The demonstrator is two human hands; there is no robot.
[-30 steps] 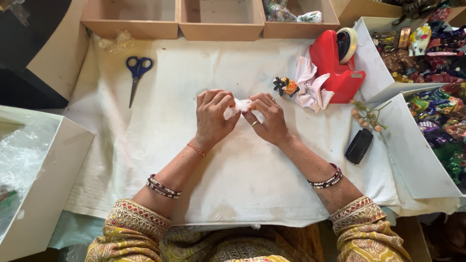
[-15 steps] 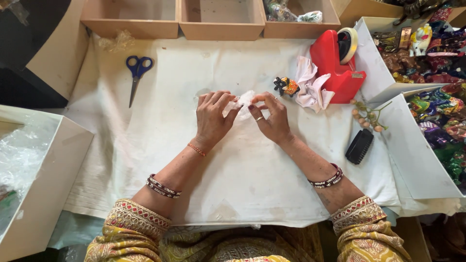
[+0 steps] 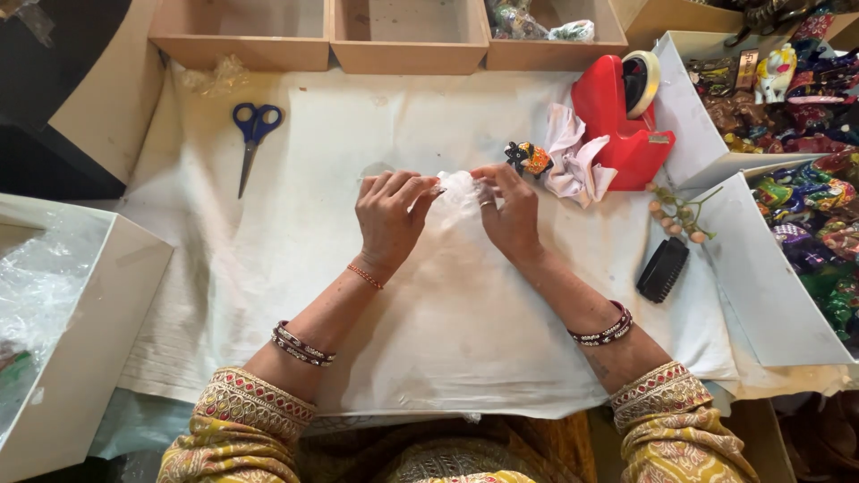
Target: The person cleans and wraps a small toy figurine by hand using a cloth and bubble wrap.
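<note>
— So what have the fingers (image 3: 420,188) got hold of?

— Both sets are pinched shut on a small clear plastic wrap (image 3: 456,195). The left hand (image 3: 386,219) grips its left edge, the right hand (image 3: 510,215) its right edge, and the film sits stretched between them just above the tabletop (image 3: 447,322), a little above the middle of the frame.

— Is anything inside it?

— I cannot tell; it looks crumpled and whitish, nothing more.

— Which step would you say this is?

— My guess is the film is being pulled open or spread flat, ready to go around something. The closest candidate is the little painted figurine (image 3: 527,158), just beyond the right hand's fingertips and apart from them.

— And what would the move after that call for?

— One hand would have to let go without the film springing back, so the other needs a firm pinch. The stuff is light and clingy, so slow pulls suit it.

— What lies farther out?

— A crumpled pale cloth (image 3: 573,161) beside the figurine, then a red tape dispenser (image 3: 622,125) toward the upper right. Blue-handled scissors (image 3: 253,134) lie at upper left, well apart. A black brush (image 3: 662,268) rests at right, next to white bins of colourful figurines (image 3: 805,206)
</note>
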